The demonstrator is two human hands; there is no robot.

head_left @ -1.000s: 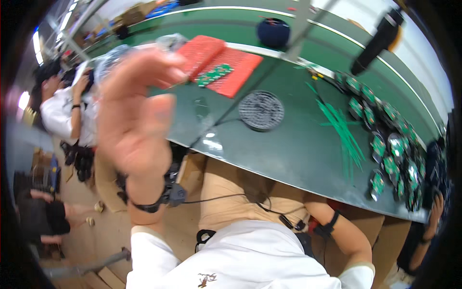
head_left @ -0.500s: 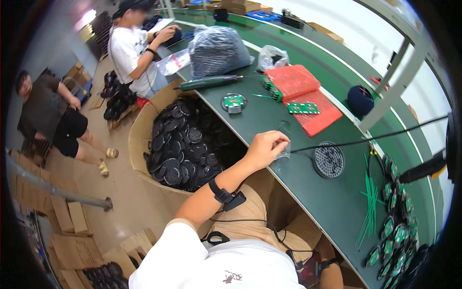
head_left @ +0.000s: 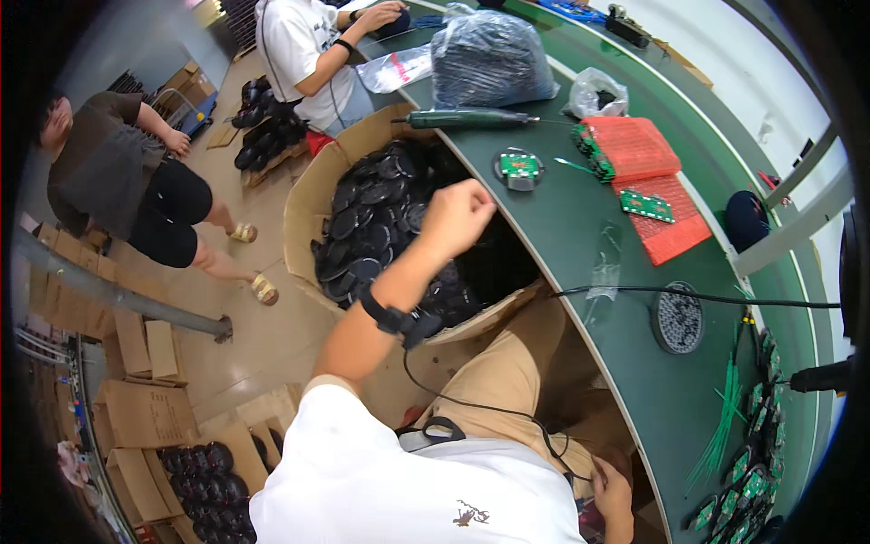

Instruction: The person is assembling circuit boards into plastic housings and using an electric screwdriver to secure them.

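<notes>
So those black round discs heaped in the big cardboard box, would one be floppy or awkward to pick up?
Probably stiff: each black disc keeps a flat, even round shape in the cardboard box. Likely light, since many lie loosely heaped on each other. Their sheen suggests smooth plastic, so one might slip. The left hand hangs closed above the heap.

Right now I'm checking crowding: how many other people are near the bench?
2. One person in a white shirt works at the bench's far end; another in a dark top bends over on the floor. Others may be hidden.
</notes>
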